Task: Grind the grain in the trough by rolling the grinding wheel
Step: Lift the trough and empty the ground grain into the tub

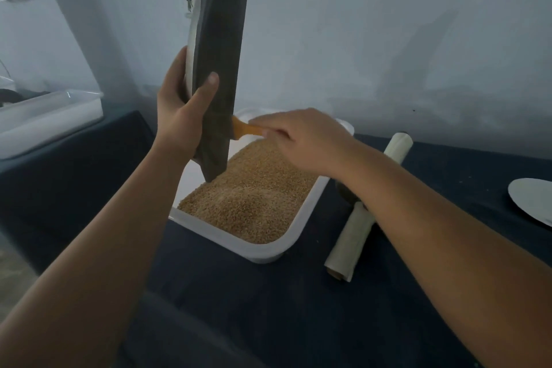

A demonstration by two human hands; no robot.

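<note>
L arm reaches up and fwd, forearm raised. Left hand (179, 116) grips the trough (222, 54) near its lower end: thumb lies across the dark outer face, fingers wrap round the far edge. Trough is upended, nearly vertical and leaning a bit. Its top runs out of frame; its lower tip is down at the grain (254, 194) in the white tub (263, 251). Can't tell if the tip touches the grain or hangs just above.

R arm crosses in from lower right, forearm low over the counter (268, 308), wrist bent, back of hand up. Right hand (301, 140) is above the tub's far end, fingers curled round an orange handle (246, 129) that points left toward the trough. The tool's head is hidden behind the trough, so can't tell what it is. The two hands are near each other with the trough between them.

Grain fills most of the tub in a tan heap, with bare white wall at the left. Grinding wheel (348, 197) lies on the counter just right of the tub. It is mostly hidden under the R forearm, and neither hand touches it. Its pale axle rod (349, 248) sticks out at both sides.

A white disc (534, 200) shows at the right edge, and a second white tub (50, 116) sits far left.
</note>
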